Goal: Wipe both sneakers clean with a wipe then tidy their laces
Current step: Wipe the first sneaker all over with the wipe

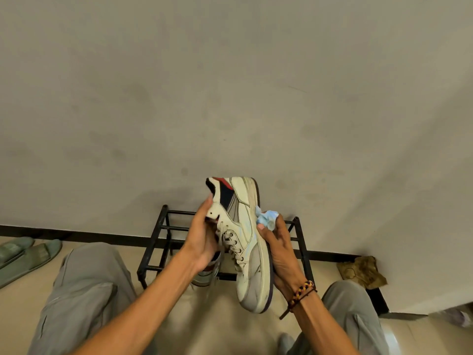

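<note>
1. At lower centre of the frame my left hand (202, 242) grips the sneaker (245, 242) at its laced opening, fingers curled round the tongue side.
2. I hold that sneaker in the air, toe toward me, heel up against the wall. I judge it light, stiff in the sole and soft in the upper, so the collar and sole edge are the sure holds.
3. Below it, a second sneaker (207, 274) lies partly hidden by the black shoe rack (163, 234), the only holder here; I cannot tell whether it rests on a rung.
4. Right of centre, my right hand (279, 252) cups the sole while its fingers pinch a crumpled blue wipe (267, 219), limp and easily dropped.
</note>
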